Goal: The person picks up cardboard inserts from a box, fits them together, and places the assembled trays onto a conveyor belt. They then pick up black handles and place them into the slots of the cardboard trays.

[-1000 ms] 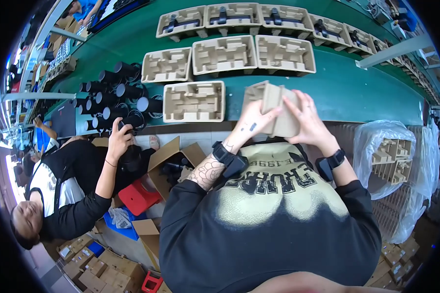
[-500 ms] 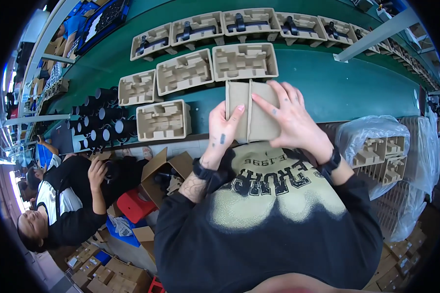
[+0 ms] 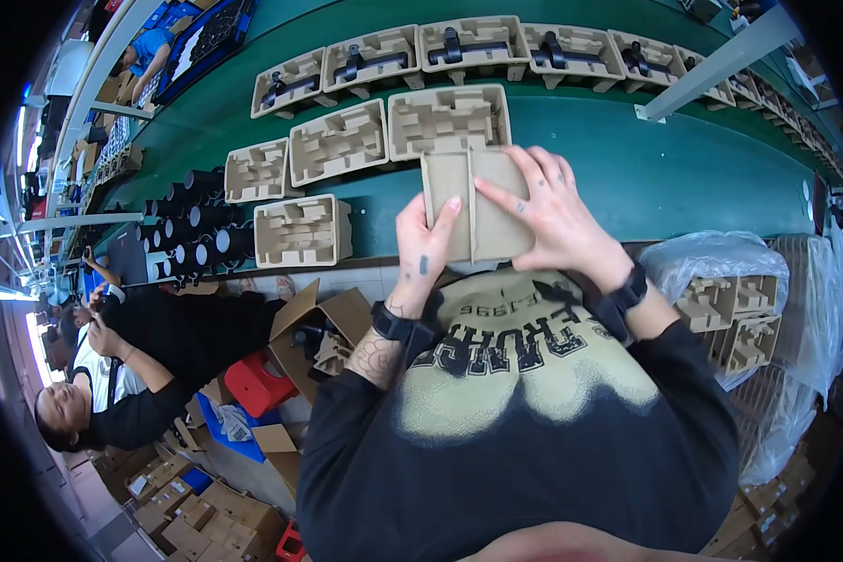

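Pulp tray [image 3: 473, 204] lowered (empty), both hands [image 3: 496, 225] gripping it, over green belt [image 3: 665, 169]

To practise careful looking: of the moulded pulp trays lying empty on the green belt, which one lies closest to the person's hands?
The large empty tray directly beyond the flat pulp piece held by both hands; its near edge meets that piece, while the other empty trays lie farther left.
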Motion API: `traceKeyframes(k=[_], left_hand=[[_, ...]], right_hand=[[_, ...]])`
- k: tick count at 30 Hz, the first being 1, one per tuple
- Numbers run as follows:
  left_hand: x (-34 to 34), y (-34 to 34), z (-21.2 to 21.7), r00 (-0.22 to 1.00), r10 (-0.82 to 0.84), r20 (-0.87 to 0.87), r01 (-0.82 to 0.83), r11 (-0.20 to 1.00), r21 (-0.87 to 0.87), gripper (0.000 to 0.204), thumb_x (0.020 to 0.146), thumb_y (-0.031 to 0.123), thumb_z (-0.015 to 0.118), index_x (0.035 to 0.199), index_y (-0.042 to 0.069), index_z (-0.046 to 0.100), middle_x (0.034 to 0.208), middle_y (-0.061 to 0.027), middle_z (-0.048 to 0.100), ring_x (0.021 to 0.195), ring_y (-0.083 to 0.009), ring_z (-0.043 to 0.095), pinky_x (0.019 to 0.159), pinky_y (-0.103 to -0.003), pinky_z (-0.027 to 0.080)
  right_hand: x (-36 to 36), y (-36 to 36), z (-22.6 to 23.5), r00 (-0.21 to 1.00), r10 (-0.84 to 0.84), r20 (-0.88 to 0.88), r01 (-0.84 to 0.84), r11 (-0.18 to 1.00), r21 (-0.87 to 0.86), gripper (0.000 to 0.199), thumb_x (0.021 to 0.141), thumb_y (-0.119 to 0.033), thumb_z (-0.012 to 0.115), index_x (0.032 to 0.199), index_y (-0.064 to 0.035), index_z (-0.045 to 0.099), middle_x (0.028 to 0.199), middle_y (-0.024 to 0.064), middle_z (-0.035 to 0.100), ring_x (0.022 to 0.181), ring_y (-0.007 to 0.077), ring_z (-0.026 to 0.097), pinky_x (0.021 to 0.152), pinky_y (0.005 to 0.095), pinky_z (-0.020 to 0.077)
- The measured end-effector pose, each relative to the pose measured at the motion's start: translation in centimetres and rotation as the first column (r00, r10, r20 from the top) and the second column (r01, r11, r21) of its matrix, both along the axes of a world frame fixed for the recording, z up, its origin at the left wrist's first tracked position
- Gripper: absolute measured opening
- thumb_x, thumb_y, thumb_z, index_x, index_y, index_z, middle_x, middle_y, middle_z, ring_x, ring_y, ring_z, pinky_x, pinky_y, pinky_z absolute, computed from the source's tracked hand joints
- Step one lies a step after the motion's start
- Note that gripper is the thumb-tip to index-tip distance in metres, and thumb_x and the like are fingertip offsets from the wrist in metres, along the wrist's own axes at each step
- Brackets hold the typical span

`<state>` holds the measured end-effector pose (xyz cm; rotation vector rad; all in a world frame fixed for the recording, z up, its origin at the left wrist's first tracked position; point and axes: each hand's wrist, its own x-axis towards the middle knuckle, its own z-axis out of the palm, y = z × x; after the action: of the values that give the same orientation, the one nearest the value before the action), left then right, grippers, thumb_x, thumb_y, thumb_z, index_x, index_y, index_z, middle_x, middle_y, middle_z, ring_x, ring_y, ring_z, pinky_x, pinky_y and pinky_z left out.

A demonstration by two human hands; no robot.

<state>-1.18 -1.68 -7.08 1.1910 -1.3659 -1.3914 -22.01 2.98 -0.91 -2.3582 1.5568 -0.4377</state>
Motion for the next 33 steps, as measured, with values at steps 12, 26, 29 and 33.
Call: traceKeyframes(k=[12, 26, 29, 33], left_hand=[[3.9, 2.3, 3.2, 0.984, -0.087, -0.158, 0.113, 0.980, 0.163, 0.022, 0.093, 0.014, 0.062, 0.104, -0.004, 0.063, 0.090, -0.0036, 0.067, 0.078, -0.0069, 0.059, 0.071, -0.022, 0.049], [4.1, 4.2, 1.4, 0.993, -0.012, -0.115, 0.028, 0.990, 0.140, 0.022, 0.093, 0.014, 0.059, 0.107, -0.003, 0.063, 0.092, -0.0039, 0.067, 0.079, -0.0069, 0.060, 0.071, -0.022, 0.049], [4.0, 3.9, 2.8, 0.969, 0.041, -0.242, 0.015, 0.974, 0.225, 0.021, 0.093, 0.014, 0.060, 0.105, -0.002, 0.064, 0.090, -0.0015, 0.066, 0.076, -0.0051, 0.057, 0.068, -0.021, 0.048], [3.4, 4.3, 3.1, 1.000, -0.015, -0.018, 0.016, 0.995, 0.097, 0.021, 0.092, 0.015, 0.061, 0.104, -0.001, 0.064, 0.092, -0.0008, 0.066, 0.078, -0.0050, 0.057, 0.069, -0.022, 0.047]], right_hand=[[-1.5, 0.2, 1.9, 0.981, 0.189, 0.051, -0.189, 0.982, -0.013, 0.103, 0.040, -0.035, 0.081, 0.137, -0.0234, 0.050, 0.142, 0.0219, 0.030, 0.127, 0.0443, 0.031, 0.105, 0.0547, 0.0261], [0.1, 2.1, 0.7, 0.982, 0.154, 0.111, -0.160, 0.986, 0.048, 0.103, 0.039, -0.034, 0.082, 0.137, -0.0240, 0.049, 0.143, 0.0208, 0.030, 0.126, 0.0444, 0.031, 0.106, 0.0541, 0.0257], [-0.1, 0.9, 0.8, 0.983, 0.150, 0.105, -0.152, 0.988, 0.017, 0.103, 0.040, -0.034, 0.081, 0.137, -0.0238, 0.050, 0.143, 0.0207, 0.030, 0.126, 0.0442, 0.031, 0.106, 0.0538, 0.0259], [-0.9, 2.9, 1.2, 0.989, 0.114, 0.097, -0.112, 0.993, -0.021, 0.102, 0.040, -0.034, 0.080, 0.137, -0.0236, 0.050, 0.142, 0.0210, 0.031, 0.125, 0.0439, 0.032, 0.106, 0.0535, 0.0266]])
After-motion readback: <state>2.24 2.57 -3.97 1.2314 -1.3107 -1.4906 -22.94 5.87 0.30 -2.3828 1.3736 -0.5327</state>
